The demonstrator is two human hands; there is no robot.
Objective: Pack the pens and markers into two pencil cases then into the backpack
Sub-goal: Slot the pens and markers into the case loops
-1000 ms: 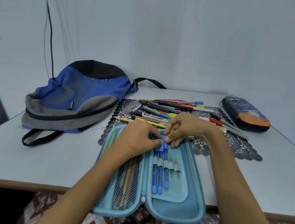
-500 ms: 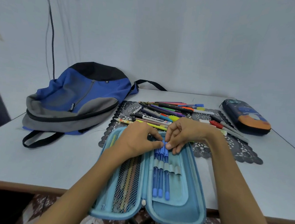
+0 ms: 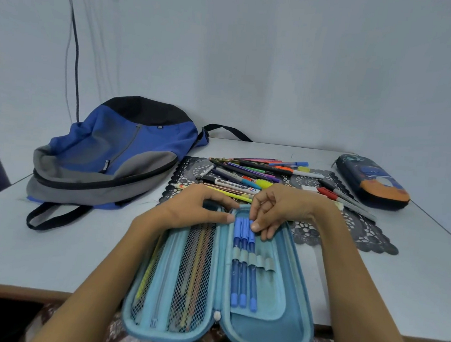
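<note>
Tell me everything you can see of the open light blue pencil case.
The light blue, padded-looking pencil case lies unzipped and spread flat at the near edge of the table, its near end overhanging. The left half has a mesh pocket with a zip and pencils showing through; the right half has elastic loops holding three blue pens, two loops empty. The left hand rests on it; fingertips of the right hand touch the pen caps.

The table (image 3: 50, 259) bears a backpack (image 3: 106, 156), open blue pencil case (image 3: 268, 328), lace mat (image 3: 349, 232) and closed navy case (image 3: 374, 180).

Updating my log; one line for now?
open case | three blue pens in loops | right hand touching pens | left hand on case
</note>
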